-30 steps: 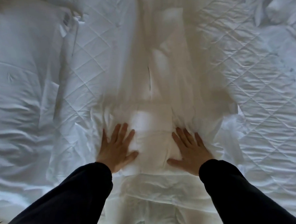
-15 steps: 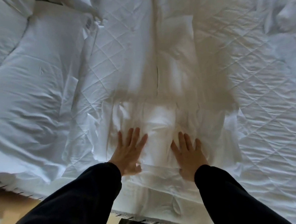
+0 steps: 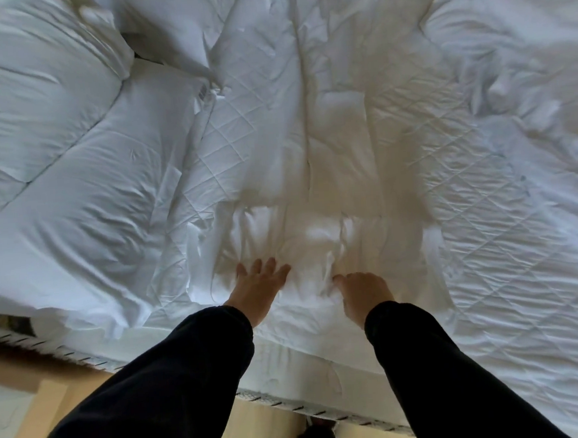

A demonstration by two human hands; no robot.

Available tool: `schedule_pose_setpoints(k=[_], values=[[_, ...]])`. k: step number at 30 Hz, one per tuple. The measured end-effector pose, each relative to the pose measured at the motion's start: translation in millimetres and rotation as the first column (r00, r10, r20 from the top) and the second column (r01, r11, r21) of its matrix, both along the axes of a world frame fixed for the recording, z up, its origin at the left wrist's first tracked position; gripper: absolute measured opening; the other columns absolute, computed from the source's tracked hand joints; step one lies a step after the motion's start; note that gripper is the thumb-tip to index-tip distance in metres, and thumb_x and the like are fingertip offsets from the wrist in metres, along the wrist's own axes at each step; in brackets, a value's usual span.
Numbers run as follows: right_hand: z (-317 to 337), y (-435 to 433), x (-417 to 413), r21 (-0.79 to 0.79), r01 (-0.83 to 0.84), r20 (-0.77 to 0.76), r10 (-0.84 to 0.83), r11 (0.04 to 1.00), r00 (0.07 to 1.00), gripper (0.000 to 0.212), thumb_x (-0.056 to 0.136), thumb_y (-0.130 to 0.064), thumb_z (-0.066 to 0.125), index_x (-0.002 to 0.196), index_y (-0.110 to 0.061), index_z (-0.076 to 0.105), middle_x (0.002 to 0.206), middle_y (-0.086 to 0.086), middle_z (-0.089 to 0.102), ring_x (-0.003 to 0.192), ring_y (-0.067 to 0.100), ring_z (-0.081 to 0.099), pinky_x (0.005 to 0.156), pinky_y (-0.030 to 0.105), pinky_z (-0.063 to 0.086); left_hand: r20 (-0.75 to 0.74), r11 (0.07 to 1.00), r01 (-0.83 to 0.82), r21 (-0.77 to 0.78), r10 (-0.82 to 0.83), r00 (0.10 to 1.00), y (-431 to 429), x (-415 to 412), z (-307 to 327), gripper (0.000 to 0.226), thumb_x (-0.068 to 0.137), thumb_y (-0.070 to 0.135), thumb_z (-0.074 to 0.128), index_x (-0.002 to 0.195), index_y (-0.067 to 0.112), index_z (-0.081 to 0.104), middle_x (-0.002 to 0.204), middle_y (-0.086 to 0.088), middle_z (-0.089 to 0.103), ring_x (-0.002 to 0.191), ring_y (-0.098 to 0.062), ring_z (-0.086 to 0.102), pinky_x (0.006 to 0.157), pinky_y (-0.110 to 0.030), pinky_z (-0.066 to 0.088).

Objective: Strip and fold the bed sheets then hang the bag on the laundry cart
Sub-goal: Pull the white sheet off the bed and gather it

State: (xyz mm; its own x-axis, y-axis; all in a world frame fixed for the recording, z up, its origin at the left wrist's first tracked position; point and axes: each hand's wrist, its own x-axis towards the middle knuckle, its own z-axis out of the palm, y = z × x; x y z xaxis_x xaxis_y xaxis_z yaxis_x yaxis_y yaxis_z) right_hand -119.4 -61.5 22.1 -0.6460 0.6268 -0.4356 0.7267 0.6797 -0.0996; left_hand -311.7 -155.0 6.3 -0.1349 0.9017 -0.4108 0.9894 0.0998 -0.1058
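A folded white sheet [image 3: 316, 237] is seen in the lower centre of the frame, laid in a long strip on the quilted mattress pad [image 3: 483, 207] near the front edge of the bed [image 3: 323, 355]. The left hand [image 3: 259, 288] is laid flat on the sheet's near end, with its fingers spread and straight. The right hand [image 3: 363, 294] is set just beside it on the same end; its fingers are curled, and a bunched ridge of the cloth is gripped at their tips. Both arms are covered by dark sleeves [image 3: 176, 388]. White pillows [image 3: 54, 108] are piled in the upper left, and crumpled linen [image 3: 507, 53] is heaped in the upper right. A wooden floor [image 3: 266, 430] is shown along the bottom.
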Motion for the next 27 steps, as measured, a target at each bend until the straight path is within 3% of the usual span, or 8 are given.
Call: schedule_pose_setpoints(k=[9, 14, 18, 21, 24, 27], values=[[50.9, -119.1, 46.5, -0.037, 0.022, 0.033, -0.021, 0.999, 0.999, 0.039, 0.089, -0.010, 0.048, 0.125, -0.024, 0.057, 0.113, 0.005, 0.066, 0.105, 0.027, 0.062, 0.089, 0.032, 0.047, 0.173, 0.998, 0.026, -0.060, -0.015, 0.985, -118.1, 38.7, 41.3, 0.071, 0.089, -0.004, 0.040, 0.150, 0.025, 0.018, 0.151, -0.006, 0.030, 0.135, -0.029, 0.033, 0.108, -0.053, 0.030], [68.5, -166.6, 60.1, -0.109, 0.007, 0.113, 0.005, 0.994, 0.994, 0.033, 0.085, -0.016, 0.051, 0.115, -0.023, 0.062, 0.111, 0.005, 0.067, 0.104, 0.026, 0.062, 0.088, 0.030, 0.048, 0.272, 0.992, 0.029, -0.120, 0.004, 0.962, -169.6, 53.1, 61.1, 0.059, 0.087, 0.003, 0.042, 0.142, 0.023, 0.036, 0.138, -0.006, 0.050, 0.126, -0.028, 0.048, 0.103, -0.043, 0.038], [88.0, -173.9, 60.0, -0.158, 0.011, 0.132, 0.011, 0.987, 0.991, 0.034, 0.087, -0.021, 0.048, 0.118, -0.023, 0.062, 0.116, 0.005, 0.065, 0.108, 0.025, 0.061, 0.091, 0.030, 0.047, 0.264, 0.989, 0.065, -0.135, -0.027, 0.964, -175.8, 55.7, 91.3, 0.047, 0.086, 0.008, 0.043, 0.131, 0.023, 0.047, 0.121, -0.010, 0.062, 0.111, -0.034, 0.057, 0.090, -0.038, 0.042], [103.9, -159.7, 57.7, -0.139, 0.034, 0.088, -0.022, 0.990, 0.996, 0.035, 0.090, -0.025, 0.043, 0.121, -0.027, 0.060, 0.118, 0.005, 0.063, 0.108, 0.025, 0.060, 0.091, 0.031, 0.047, 0.250, 0.996, 0.064, -0.068, -0.046, 0.967, -158.9, 48.8, 112.2, 0.045, 0.088, 0.010, 0.043, 0.131, 0.024, 0.049, 0.120, -0.011, 0.063, 0.110, -0.033, 0.058, 0.090, -0.037, 0.042], [113.4, -132.9, 54.6, -0.084, 0.067, 0.039, -0.064, 0.994, 0.997, 0.023, 0.091, -0.021, 0.042, 0.106, -0.023, 0.059, 0.106, 0.006, 0.065, 0.098, 0.027, 0.062, 0.080, 0.030, 0.045, 0.243, 0.998, 0.020, 0.055, -0.033, 0.969, -126.5, 36.5, 120.6, 0.040, 0.090, 0.012, 0.044, 0.126, 0.025, 0.054, 0.115, -0.006, 0.066, 0.108, -0.028, 0.060, 0.091, -0.036, 0.044], [112.3, -98.5, 48.4, -0.021, 0.109, 0.019, -0.109, 0.994, 0.994, 0.019, 0.088, -0.017, 0.044, 0.103, -0.021, 0.055, 0.107, 0.007, 0.063, 0.100, 0.028, 0.061, 0.079, 0.030, 0.043, 0.188, 0.978, 0.009, 0.207, -0.049, 0.981, -84.0, 26.4, 116.2, 0.029, 0.090, 0.015, 0.045, 0.115, 0.021, 0.058, 0.104, -0.002, 0.068, 0.098, -0.025, 0.063, 0.084, -0.035, 0.046]])
